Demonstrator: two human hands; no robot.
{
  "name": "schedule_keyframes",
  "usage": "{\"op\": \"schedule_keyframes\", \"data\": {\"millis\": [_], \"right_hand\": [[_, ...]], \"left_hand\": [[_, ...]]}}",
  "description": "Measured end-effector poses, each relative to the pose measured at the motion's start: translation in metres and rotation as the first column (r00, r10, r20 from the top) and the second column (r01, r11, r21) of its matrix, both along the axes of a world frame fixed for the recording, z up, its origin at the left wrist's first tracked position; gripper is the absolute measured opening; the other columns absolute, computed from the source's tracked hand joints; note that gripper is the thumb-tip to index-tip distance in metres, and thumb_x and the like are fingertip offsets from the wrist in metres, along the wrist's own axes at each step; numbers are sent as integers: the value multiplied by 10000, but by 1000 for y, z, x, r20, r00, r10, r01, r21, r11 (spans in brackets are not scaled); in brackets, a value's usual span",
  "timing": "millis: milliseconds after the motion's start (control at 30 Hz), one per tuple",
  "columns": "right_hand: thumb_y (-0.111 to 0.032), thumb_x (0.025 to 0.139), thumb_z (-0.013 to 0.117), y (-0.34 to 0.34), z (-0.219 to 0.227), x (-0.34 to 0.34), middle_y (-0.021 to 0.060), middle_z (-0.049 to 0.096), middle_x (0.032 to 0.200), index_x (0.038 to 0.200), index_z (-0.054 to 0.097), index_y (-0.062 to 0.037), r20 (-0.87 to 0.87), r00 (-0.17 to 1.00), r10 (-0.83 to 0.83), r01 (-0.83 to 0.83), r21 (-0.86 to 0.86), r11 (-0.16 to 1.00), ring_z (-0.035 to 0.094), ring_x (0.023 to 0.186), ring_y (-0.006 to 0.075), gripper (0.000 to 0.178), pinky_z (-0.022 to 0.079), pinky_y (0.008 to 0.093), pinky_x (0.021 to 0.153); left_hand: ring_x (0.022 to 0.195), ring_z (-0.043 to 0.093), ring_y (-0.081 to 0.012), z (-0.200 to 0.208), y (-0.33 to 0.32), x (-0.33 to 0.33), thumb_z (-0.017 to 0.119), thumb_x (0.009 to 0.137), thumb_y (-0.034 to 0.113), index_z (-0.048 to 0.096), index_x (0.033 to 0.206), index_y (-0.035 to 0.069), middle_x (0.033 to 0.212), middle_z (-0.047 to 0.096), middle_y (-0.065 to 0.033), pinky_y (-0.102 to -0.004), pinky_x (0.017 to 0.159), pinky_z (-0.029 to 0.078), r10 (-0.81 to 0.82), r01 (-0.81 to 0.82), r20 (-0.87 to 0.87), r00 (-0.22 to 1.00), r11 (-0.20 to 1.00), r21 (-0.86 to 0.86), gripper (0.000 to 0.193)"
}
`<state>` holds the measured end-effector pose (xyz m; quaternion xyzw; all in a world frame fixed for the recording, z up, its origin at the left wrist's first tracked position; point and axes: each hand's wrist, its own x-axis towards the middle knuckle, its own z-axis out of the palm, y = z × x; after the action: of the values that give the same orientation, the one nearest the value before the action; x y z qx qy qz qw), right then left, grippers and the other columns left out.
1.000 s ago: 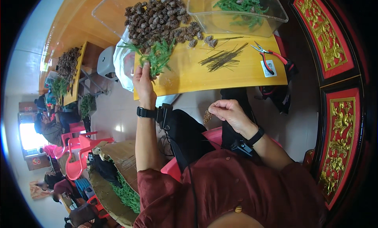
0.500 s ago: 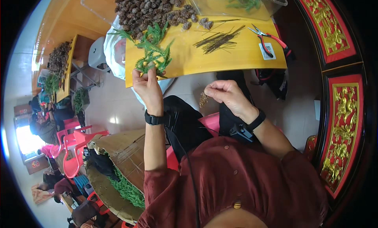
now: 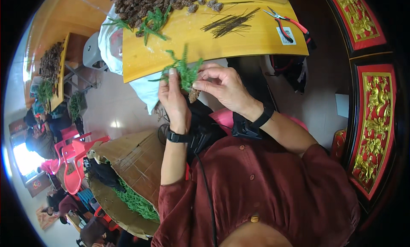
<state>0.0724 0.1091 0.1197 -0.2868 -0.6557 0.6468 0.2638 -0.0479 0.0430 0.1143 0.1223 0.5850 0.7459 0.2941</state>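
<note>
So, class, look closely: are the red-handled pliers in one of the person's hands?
No: the red-handled pliers lie on the yellow wooden table, while the left hand and right hand hold a green fir sprig and a small brown pine cone.

My yellow wooden table [image 3: 239,42] curves across the top of the view. A bundle of dark wires [image 3: 228,24] lies near its middle. Left of the wires is a heap of pine cones [image 3: 145,1], with green sprigs [image 3: 153,23] at the heap's near edge. Right of the wires lie red-handled pliers [image 3: 285,21], resting partly on a small white card [image 3: 287,35].
</note>
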Motion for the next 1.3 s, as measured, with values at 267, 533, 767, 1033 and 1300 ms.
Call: {"op": "schedule_keyframes", "data": {"millis": [267,533,767,1033,1300], "right_hand": [[-58,831,668,-45,7,-35,65,624,1033,867,670,17,-75,994,75,-67,99,993,564,869,96,83,446,236,745],[-51,872,634,-107,19,-82,-9,573,960,877,654,21,-127,992,20,-34,-109,993,488,805,47,75,386,192,728],[-64,900,609,-109,28,-84,10,610,871,895,648,35,-146,986,85,-113,-196,974,549,804,66,106,430,209,757],[-40,881,591,-96,50,-76,8,613,845,845,631,34,4,987,163,-163,-77,984,529,784,77,92,411,218,744],[-3,774,638,-133,98,-76,81,629,836,786,602,39,209,860,466,-507,244,827,575,794,157,56,437,264,755]], "left_hand": [[456,386,-20,3,-52,-46,650,904,207,588,828,101,581,471,75,-187,418,274,36,-38,263,964,999,2,144],[624,491,-15,13,-104,-58,625,921,194,567,935,85,782,591,31,-179,547,390,-18,-28,257,966,984,175,124],[646,569,-66,18,-142,-69,545,963,312,599,1013,50,812,643,-16,-209,556,446,-259,247,162,952,965,89,272],[605,562,-241,57,-188,-99,636,883,318,576,967,21,737,603,-88,-338,558,448,-558,195,-397,729,725,-661,314],[944,563,-350,72,-220,-96,643,802,156,602,997,27,962,590,-151,-423,799,470,-251,165,-797,550,968,-192,237]]}}
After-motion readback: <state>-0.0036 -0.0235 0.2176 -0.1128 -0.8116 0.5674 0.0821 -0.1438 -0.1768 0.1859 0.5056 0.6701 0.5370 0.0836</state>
